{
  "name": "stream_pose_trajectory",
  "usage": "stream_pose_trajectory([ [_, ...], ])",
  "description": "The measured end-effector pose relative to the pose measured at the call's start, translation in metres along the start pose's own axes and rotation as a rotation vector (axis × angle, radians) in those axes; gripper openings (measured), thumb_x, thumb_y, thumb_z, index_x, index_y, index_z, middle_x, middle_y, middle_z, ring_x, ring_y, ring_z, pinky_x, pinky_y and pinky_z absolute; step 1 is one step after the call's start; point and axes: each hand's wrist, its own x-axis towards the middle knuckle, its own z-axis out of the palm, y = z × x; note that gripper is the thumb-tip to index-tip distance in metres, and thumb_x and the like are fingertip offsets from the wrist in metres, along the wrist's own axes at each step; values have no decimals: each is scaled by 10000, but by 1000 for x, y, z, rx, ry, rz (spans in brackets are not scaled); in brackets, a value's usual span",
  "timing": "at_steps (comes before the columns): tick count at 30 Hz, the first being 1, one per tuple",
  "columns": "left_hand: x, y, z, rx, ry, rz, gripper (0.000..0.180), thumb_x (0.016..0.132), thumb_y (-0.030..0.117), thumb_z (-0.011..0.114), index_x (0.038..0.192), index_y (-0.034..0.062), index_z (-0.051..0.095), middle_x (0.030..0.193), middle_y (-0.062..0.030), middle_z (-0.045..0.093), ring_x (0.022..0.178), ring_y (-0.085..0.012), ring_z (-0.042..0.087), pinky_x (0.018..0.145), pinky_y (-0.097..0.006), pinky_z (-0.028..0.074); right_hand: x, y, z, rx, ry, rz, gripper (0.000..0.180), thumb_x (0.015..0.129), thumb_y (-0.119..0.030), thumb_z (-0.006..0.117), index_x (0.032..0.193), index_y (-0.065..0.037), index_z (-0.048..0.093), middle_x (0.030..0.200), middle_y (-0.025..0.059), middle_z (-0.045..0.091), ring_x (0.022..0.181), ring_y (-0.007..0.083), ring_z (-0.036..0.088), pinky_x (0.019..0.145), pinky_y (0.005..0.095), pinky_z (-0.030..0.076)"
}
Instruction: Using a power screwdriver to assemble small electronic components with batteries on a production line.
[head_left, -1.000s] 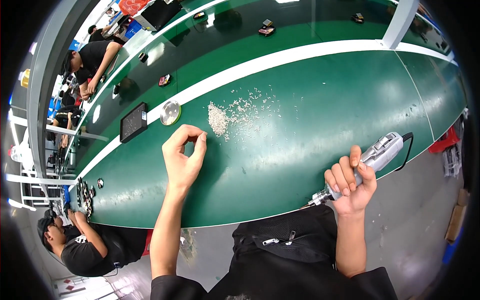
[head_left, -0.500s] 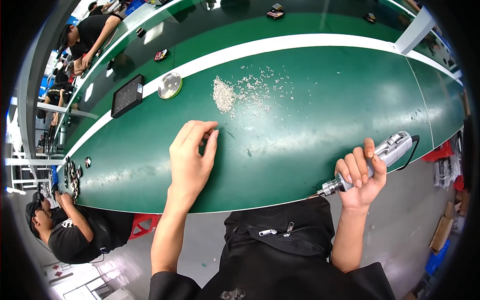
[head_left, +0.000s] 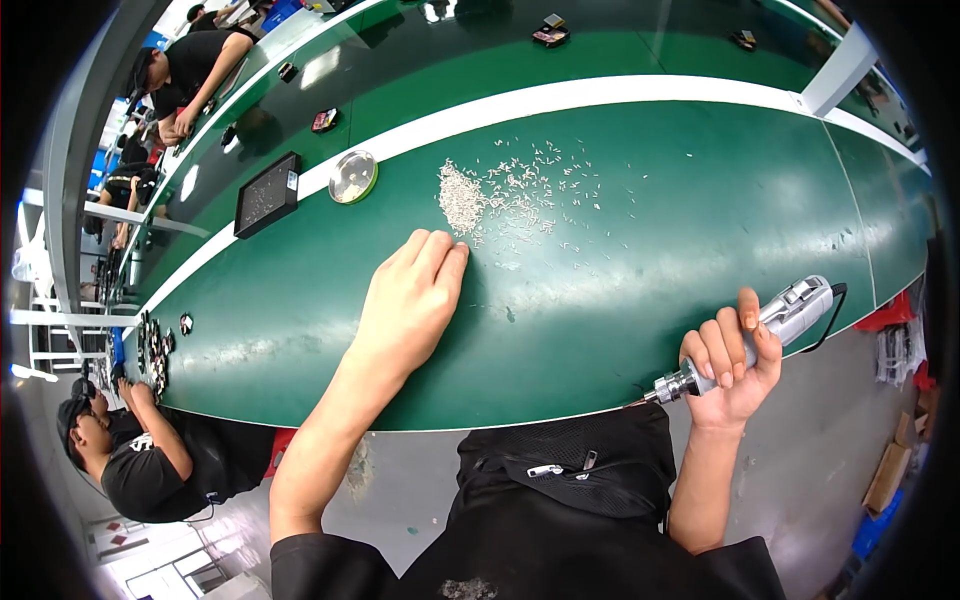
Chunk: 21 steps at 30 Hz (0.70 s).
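Note:
In my right hand (head_left: 735, 360) is a grey electric screwdriver (head_left: 795, 310), held slantwise near the front edge of the table. Its bit points down and left toward my waist, and a black cord runs from its rear end. My left hand (head_left: 415, 290) is over the green table (head_left: 570, 350), palm down, its fingers bent and pressed together. Their tips reach the near edge of a heap of tiny silvery, screw-like pieces (head_left: 460, 200). More of these lie scattered to the right of the heap. Anything between the left fingertips is hidden.
A shallow black tray (head_left: 268, 195) and a round clear dish with a green rim (head_left: 353, 178) stand at the back left. Behind them a white strip (head_left: 560, 92) crosses the table. Co-workers (head_left: 140, 450) sit at the left beside piled small dark parts (head_left: 155, 355).
My left hand has moved right and forward to the heap, and its fingers have closed together. The screwdriver stays in my right hand. The whole view has shifted slightly.

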Motion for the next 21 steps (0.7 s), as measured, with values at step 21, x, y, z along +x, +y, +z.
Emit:
stream_pose_trajectory([
  [21, -51, 118, -18, -1770, 159, -605, 142, 991, 121, 457, 912, 3, 469, 814, -110, 554, 646, -88, 456, 589, -217, 399, 0, 24, 45, -48, -188, -47, 115, 923, -189, 450, 945, -87, 497, 528, -14, 400, 453, 112, 416, 550, 294, 386],
])
